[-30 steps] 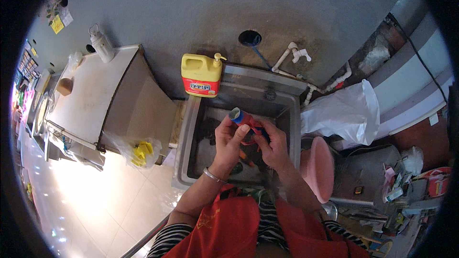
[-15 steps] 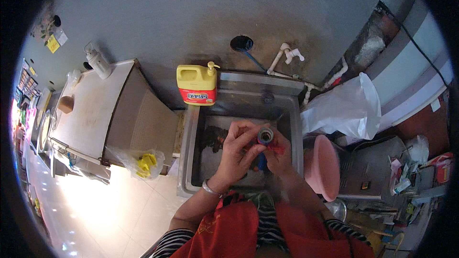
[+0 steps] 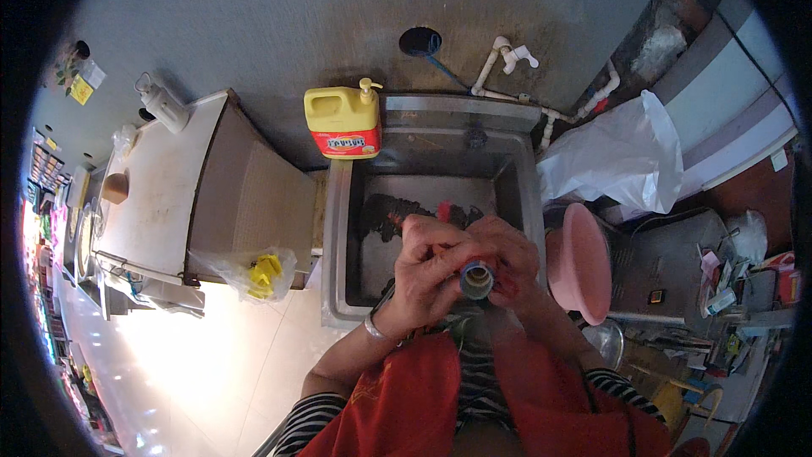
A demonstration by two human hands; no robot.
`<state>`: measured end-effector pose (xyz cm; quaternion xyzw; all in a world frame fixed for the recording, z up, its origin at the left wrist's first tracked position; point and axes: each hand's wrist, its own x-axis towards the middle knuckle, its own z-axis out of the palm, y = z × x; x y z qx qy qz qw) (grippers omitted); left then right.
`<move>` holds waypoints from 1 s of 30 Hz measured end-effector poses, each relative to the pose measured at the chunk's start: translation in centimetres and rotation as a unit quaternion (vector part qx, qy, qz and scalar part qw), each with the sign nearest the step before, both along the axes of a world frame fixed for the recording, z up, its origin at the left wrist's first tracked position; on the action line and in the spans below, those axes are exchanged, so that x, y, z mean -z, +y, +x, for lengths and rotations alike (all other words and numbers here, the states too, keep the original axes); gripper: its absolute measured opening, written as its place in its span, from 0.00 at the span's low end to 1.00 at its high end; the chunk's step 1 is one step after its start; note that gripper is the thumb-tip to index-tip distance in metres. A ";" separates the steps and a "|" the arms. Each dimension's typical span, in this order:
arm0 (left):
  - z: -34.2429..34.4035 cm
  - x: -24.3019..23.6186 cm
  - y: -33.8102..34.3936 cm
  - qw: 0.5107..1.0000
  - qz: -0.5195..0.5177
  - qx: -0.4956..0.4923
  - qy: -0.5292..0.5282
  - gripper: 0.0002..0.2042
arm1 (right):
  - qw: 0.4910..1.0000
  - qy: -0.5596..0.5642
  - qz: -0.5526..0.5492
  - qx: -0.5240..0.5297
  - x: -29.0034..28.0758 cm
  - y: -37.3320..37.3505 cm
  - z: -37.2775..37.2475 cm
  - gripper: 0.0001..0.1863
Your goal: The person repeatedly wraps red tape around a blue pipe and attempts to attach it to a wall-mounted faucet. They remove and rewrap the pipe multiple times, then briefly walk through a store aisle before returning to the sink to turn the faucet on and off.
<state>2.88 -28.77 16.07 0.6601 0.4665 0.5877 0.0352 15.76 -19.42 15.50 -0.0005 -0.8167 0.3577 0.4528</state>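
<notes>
My left hand (image 3: pixel 423 271) and my right hand (image 3: pixel 512 267) are closed around a tubular object (image 3: pixel 476 278) with a blue-rimmed open end and red material about it, its opening facing up at me. Much of it is hidden by my fingers. My hands are over the front part of the grey sink (image 3: pixel 338 228). Dark clumps (image 3: pixel 385 211) lie on the sink's bottom, and a red item shows behind my hands. A yellow pump jug (image 3: pixel 334 118) stands on the sink's back left corner.
A pink basin (image 3: pixel 584 262), a white bag (image 3: pixel 613 152) and clutter (image 3: pixel 723 288) are on the right. A white cabinet (image 3: pixel 148 203) with a bagged yellow item (image 3: pixel 265 271) stands left. A tap (image 3: pixel 516 59) and pipes are on the wall behind.
My hands have come down toward me and the sink's front. The tube's open end has turned from pointing up-left to facing upward at me and now sits lower between my hands.
</notes>
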 end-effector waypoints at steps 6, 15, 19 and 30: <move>0.8 0.8 0.0 0.999 0.034 -0.033 -0.009 0.15 | 0.999 0.016 0.023 0.020 0.6 -0.4 -0.2 0.13; 0.9 0.8 -0.2 0.998 0.005 -0.052 -0.022 0.13 | 0.998 -0.027 0.016 0.045 1.2 -0.5 0.3 0.16; 1.0 1.2 0.4 0.996 -0.015 -0.053 -0.073 0.14 | 0.994 -0.100 -0.019 0.032 1.2 0.2 0.3 0.22; -0.8 3.4 1.0 0.984 -0.095 0.088 -0.124 0.19 | 0.960 -0.164 0.197 0.113 -5.0 1.5 2.7 0.20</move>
